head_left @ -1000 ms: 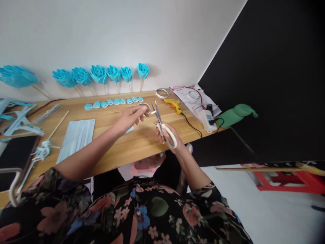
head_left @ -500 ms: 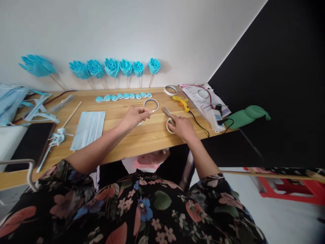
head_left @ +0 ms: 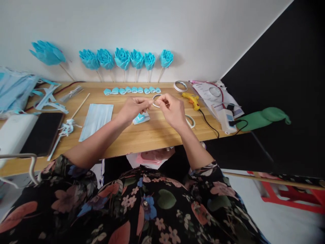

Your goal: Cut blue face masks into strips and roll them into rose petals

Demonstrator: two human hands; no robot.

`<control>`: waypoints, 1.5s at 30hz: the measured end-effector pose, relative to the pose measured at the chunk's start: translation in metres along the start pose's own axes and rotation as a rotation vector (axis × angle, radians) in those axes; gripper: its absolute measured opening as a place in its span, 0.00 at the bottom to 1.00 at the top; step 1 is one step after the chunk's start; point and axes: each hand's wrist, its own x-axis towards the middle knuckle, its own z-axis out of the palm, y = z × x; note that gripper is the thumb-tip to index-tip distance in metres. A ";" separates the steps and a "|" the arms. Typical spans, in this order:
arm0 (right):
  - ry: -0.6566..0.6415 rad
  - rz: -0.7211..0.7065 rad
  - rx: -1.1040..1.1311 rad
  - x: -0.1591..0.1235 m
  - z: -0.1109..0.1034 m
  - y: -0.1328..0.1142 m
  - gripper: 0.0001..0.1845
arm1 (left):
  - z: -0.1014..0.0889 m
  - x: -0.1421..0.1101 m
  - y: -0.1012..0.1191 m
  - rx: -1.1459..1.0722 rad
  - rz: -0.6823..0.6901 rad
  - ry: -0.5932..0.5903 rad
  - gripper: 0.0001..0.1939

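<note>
Wooden table (head_left: 122, 142) against a pale wall. At centre, a roll of tape (head_left: 153, 98) shows behind the almost meeting fingertips of the left hand (head_left: 135, 109) and right hand (head_left: 172, 109); whether either touches it cannot be told. Both thumb-and-forefinger pinches look closed; anything between them is too small to make out. Just near of the left fingertips lies a folded blue piece (head_left: 141, 118); to the right, scissors (head_left: 193, 121) and, farther off, a glue gun (head_left: 191, 100). Such fine fingerwork is best done with light pinches, close together, wrists steady. Compared with half a second ago, the scissors have left the right hand for the table, and that hand has moved left.
</note>
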 end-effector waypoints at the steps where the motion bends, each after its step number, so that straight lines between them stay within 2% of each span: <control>1: 0.039 0.010 0.029 0.002 0.003 0.003 0.10 | -0.009 0.001 -0.001 -0.025 -0.005 0.034 0.17; 3: 0.065 0.063 0.112 0.004 0.010 0.012 0.11 | -0.025 0.003 -0.003 -0.063 -0.019 0.106 0.17; 6: -0.078 0.157 0.209 0.004 0.025 0.029 0.12 | -0.040 -0.001 -0.011 -0.066 -0.041 0.150 0.16; 9: -0.259 0.157 0.160 0.001 0.042 0.038 0.10 | -0.042 -0.007 -0.026 0.002 -0.042 0.156 0.16; 12: -0.390 0.107 0.043 0.001 0.055 0.035 0.18 | -0.040 -0.011 -0.041 0.120 -0.029 0.148 0.19; 15: -0.456 0.045 -0.054 0.004 0.065 0.032 0.22 | -0.040 -0.010 -0.053 0.209 -0.017 0.091 0.22; 19: -0.464 0.019 0.028 0.007 0.069 0.036 0.21 | -0.041 -0.008 -0.060 0.270 -0.013 0.082 0.20; 22: -0.453 0.060 0.232 0.008 0.060 0.036 0.22 | -0.041 -0.009 -0.057 0.273 0.029 0.120 0.16; 24: -0.432 0.073 0.297 0.009 0.052 0.032 0.24 | -0.041 -0.010 -0.050 0.242 0.061 0.113 0.19; 27: -0.388 0.047 0.273 0.011 0.044 0.024 0.26 | -0.040 -0.012 -0.041 0.232 0.036 0.032 0.25; 29: -0.370 0.021 0.243 0.014 0.042 0.021 0.26 | -0.040 -0.013 -0.039 0.232 0.008 -0.031 0.23; 32: -0.364 -0.011 0.261 0.017 0.045 0.021 0.27 | -0.039 -0.014 -0.042 0.205 -0.016 -0.073 0.18; 37: -0.247 0.111 0.447 0.014 0.055 0.026 0.31 | -0.037 -0.016 -0.039 0.126 -0.020 0.047 0.14; 42: -0.268 0.171 0.673 0.003 0.068 0.033 0.37 | -0.035 -0.016 -0.034 0.065 -0.014 0.089 0.15; 45: -0.248 0.144 0.689 0.001 0.075 0.040 0.39 | -0.034 -0.015 -0.039 0.077 -0.021 0.064 0.17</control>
